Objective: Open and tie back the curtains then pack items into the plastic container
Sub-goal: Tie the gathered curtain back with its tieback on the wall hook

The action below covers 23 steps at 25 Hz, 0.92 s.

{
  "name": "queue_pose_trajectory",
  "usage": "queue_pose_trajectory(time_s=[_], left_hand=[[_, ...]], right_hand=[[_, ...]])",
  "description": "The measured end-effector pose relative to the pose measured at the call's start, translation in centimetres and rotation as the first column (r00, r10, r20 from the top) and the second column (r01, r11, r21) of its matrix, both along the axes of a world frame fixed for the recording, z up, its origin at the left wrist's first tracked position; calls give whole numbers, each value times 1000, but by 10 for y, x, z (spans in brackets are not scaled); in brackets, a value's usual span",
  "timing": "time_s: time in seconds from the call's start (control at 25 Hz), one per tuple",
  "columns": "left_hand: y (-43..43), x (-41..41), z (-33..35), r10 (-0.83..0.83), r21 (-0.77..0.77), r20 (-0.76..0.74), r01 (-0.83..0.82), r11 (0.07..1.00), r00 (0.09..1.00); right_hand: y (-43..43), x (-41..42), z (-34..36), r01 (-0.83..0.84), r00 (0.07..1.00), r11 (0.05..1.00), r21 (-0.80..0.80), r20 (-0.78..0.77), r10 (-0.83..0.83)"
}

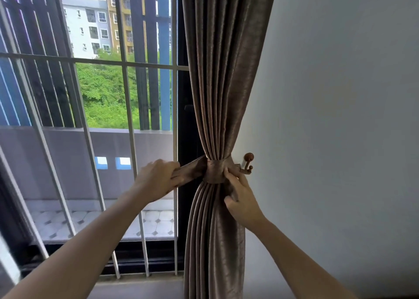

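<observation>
Window bars at 9 o'clock. My L hand: fingers curled tight on the tie-back end, pulled to 9 o'clock of the bunched curtain. R hand pinches the tie-back at 4 o'clock, w/ the wall hook just beside.

Bare forearms, L hand, R hand (uncovered to frame edge)

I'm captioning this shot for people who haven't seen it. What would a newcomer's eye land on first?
The brown curtain, gathered at the centre and cinched by a matching band, stands out first. The left hand grips the band's loose end on the window side, while the right hand holds it near the wooden hook on the wall.
</observation>
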State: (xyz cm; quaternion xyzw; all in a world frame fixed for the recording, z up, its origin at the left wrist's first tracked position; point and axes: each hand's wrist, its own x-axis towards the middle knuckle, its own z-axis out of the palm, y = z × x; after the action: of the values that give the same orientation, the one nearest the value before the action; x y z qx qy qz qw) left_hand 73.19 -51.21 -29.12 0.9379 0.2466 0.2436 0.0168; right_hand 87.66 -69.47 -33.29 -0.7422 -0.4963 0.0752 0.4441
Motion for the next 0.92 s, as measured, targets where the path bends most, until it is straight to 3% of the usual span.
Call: queue_pose_trajectory(time_s=[0.16, 0.28, 0.4, 0.48, 0.56, 0.64, 0.68, 0.76, 0.84, 0.92], left_hand=[[-11, -12, 8, 44, -110, 62, -37, 993, 997], [-35, -7, 15, -194, -240, 62, 204, 949, 979], [-62, 18, 19, -339, -242, 32, 336, 910, 940], [-67, 40, 16, -333, -306, 64, 336, 891, 941], [-65, 60, 12, -279, -514, 134, 307, 801, 951], [-65, 71, 6, -194, -660, 230, 299, 689, 954], [-67, 75, 3, -159, -656, 266, 299, 693, 951], [-73, 82, -5, -117, -535, 317, 279, 797, 941], [-84, 86, -12, -58, -284, 325, 156, 946, 944], [-89, 91, -14, -14, 114, 326, -24, 993, 945]], right_hand=[[4, 13, 18, -75, 991, 997, 6, -111, 75], [4, 26, 23, -117, 980, 993, 1, -162, 116], [0, 35, 23, -196, 954, 980, 38, -226, 199], [-2, 36, 26, -184, 909, 981, 59, -368, 193], [-5, 39, 26, -190, 871, 977, 95, -444, 213], [-10, 44, 26, -227, 852, 967, 114, -458, 254], [-13, 43, 26, -241, 870, 965, 106, -417, 263], [-11, 43, 20, -166, 978, 986, 28, -124, 168], [-5, 44, 15, 4, 966, 999, 32, 257, -12], [-4, 51, 16, 111, 954, 990, 86, 269, -130]])
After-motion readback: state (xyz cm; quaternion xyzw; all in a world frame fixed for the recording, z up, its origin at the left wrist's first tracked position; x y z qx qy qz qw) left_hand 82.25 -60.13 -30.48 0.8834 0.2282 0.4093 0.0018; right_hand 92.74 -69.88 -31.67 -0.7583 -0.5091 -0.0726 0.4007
